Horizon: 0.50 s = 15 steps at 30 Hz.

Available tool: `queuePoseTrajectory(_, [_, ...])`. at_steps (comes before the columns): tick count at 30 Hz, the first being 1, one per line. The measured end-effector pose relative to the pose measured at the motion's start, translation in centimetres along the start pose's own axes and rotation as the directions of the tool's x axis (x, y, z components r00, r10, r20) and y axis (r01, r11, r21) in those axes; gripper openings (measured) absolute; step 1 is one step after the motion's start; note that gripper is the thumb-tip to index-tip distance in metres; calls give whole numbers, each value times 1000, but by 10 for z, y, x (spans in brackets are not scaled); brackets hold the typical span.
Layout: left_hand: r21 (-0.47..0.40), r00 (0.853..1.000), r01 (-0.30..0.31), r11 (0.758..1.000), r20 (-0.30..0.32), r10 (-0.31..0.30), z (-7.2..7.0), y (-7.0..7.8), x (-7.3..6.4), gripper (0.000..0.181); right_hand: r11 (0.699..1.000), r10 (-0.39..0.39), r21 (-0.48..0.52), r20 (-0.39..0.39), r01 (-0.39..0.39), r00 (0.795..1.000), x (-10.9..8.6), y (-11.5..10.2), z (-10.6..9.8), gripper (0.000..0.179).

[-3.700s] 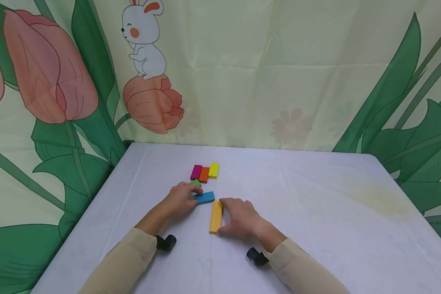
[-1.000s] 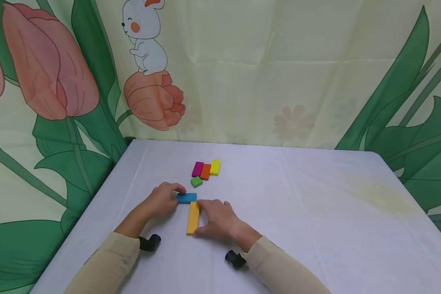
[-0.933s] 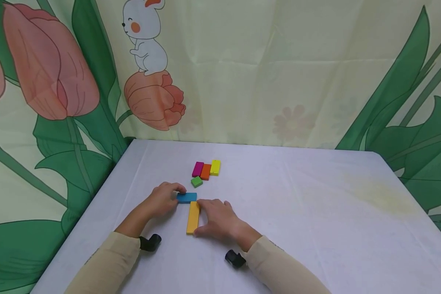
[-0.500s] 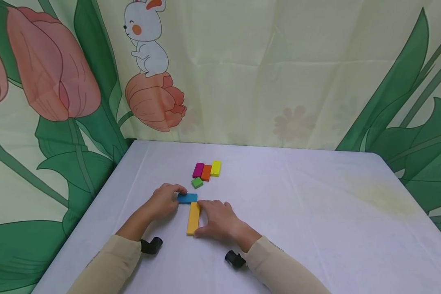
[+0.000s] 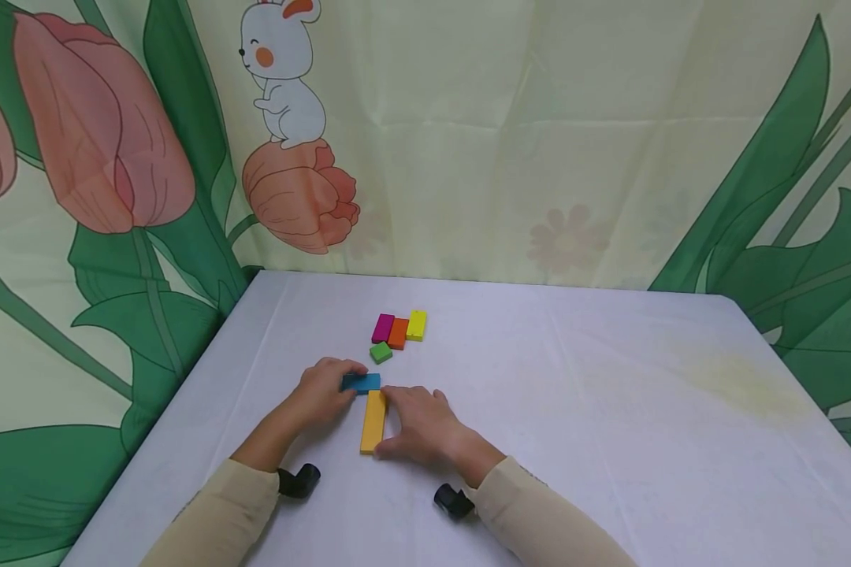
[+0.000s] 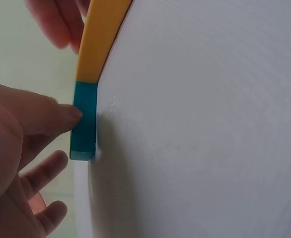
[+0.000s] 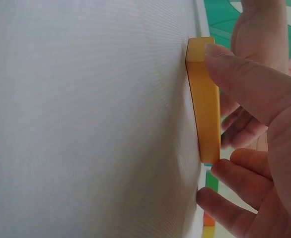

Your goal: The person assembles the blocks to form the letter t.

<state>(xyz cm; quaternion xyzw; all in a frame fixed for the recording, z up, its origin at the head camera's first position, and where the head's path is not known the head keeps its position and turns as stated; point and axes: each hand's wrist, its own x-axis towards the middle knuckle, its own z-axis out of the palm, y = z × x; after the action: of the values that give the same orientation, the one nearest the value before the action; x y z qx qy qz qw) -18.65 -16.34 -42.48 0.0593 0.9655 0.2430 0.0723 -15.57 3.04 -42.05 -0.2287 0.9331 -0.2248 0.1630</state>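
A flat blue block lies crosswise on the table, its right end against the far end of a longer amber-yellow block. My left hand pinches the blue block near its left part, thumb on the near long side and a finger at the far side. My right hand holds the amber-yellow block lengthwise, thumb at its near end and fingertips by its far end. In the right wrist view the thumb presses the corner of the amber block.
Beyond the hands lie a small green block, a magenta block, an orange block and a bright yellow block, grouped together. A white cloth covers the table. A printed curtain hangs behind its far edge.
Both hands have shifted the blue and amber-yellow blocks leftward, and the blue one has turned straighter. The green block came into full view. Lately the left hand slid slightly right along the blue block.
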Motion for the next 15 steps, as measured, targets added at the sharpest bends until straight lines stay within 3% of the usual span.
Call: queuePoseTrajectory(15, [-22,1000,21,1000,10,-21,-1,0,2,38,1000,7,20,6,-8,1000,-1,-1,-2,90])
